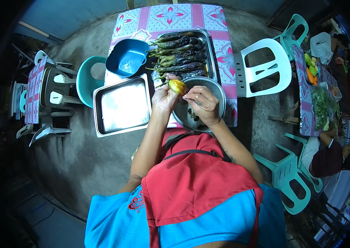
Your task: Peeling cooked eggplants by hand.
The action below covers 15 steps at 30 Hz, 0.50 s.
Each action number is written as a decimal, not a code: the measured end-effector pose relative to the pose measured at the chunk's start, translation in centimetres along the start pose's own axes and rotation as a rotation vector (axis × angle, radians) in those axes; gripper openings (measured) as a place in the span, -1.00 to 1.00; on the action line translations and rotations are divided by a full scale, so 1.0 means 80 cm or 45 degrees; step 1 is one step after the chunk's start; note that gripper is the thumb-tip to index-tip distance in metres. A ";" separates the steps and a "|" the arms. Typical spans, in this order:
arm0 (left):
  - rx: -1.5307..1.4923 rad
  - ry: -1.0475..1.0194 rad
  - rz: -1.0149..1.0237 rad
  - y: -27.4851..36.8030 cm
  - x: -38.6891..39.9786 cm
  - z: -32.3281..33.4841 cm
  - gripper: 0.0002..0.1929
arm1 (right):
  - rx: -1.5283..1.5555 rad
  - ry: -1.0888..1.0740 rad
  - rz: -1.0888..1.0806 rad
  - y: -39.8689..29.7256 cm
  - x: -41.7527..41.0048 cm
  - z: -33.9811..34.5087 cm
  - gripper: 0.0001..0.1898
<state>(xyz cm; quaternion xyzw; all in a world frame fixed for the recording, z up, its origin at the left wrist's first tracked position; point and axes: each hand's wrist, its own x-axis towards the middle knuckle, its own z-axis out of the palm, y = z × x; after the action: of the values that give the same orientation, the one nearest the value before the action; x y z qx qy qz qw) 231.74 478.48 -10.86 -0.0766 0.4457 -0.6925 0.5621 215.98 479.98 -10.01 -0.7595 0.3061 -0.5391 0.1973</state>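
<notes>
My left hand (166,94) holds a partly peeled, yellowish roasted eggplant (177,87) above a round metal basin (221,104). The fingertips of my right hand (202,104) touch the eggplant's lower right end; whether they pinch a bit of skin cannot be told. Dark scraps of charred skin (192,114) lie in the basin. Beyond my hands, a metal tray (211,46) holds several charred eggplants (178,59), their stems pointing left. A blue plastic basin (125,57) stands left of that tray. Nearer me is a rectangular steel pan (125,105) with a shiny bottom.
A patterned cloth covers the table (170,15). A white plastic chair (266,68) stands at its right, a teal chair (89,82) at its left. Farther right, two people (327,158) sit by another table with vegetables (311,68) and leafy greens (322,105).
</notes>
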 end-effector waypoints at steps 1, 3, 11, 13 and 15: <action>0.027 -0.030 0.015 0.001 -0.001 -0.001 -0.86 | 0.000 0.001 -0.001 0.000 -0.003 -0.001 -0.76; 0.056 -0.059 0.029 0.002 -0.003 0.002 -0.86 | 0.043 -0.131 0.134 0.002 -0.013 -0.004 -0.81; 0.497 -0.122 -0.204 -0.009 -0.002 0.021 -0.85 | -0.487 -1.353 0.799 0.080 -0.085 -0.003 -0.74; 0.680 -0.227 -0.317 -0.016 -0.003 0.025 -0.79 | -0.508 -1.217 0.850 0.078 -0.078 -0.009 -0.74; 0.740 -0.341 -0.398 -0.009 -0.004 0.023 -0.82 | -0.611 -1.057 0.642 0.056 -0.047 -0.022 -0.76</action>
<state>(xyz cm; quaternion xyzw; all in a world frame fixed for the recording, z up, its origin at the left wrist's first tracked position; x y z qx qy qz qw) 232.47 477.71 -9.12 -0.0709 0.1355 -0.8519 0.5009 212.32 479.31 -14.86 -0.8353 0.4898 -0.0447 0.2458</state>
